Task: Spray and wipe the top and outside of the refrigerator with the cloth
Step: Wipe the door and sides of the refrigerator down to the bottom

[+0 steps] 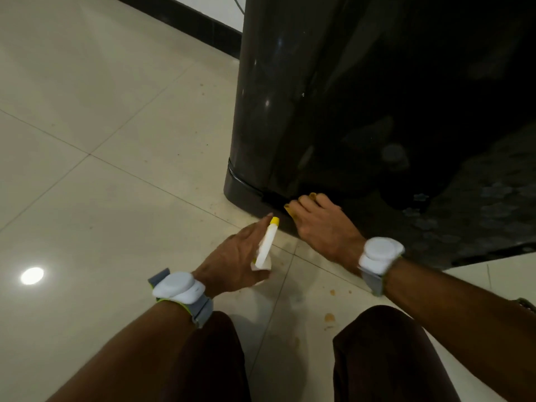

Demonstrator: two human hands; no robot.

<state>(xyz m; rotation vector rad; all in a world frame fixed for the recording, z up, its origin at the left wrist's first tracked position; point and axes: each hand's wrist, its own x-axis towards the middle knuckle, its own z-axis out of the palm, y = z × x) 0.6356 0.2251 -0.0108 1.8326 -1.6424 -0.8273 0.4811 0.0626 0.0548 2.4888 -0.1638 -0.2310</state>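
Note:
The dark, glossy refrigerator (362, 97) fills the upper right, its base meeting the tiled floor. My left hand (235, 256) holds a white spray bottle with a yellow nozzle (266, 245), low above the floor and pointing toward the base. My right hand (322, 224) presses a yellow cloth (290, 210) against the bottom edge of the refrigerator near its front corner; most of the cloth is hidden under my fingers. White sensor bands sit on both wrists.
Cream floor tiles (101, 126) spread to the left, with small brown specks and stains (329, 317) near my knees. A dark skirting board (185, 18) runs along the wall behind. My two knees (383, 358) are at the bottom of the view.

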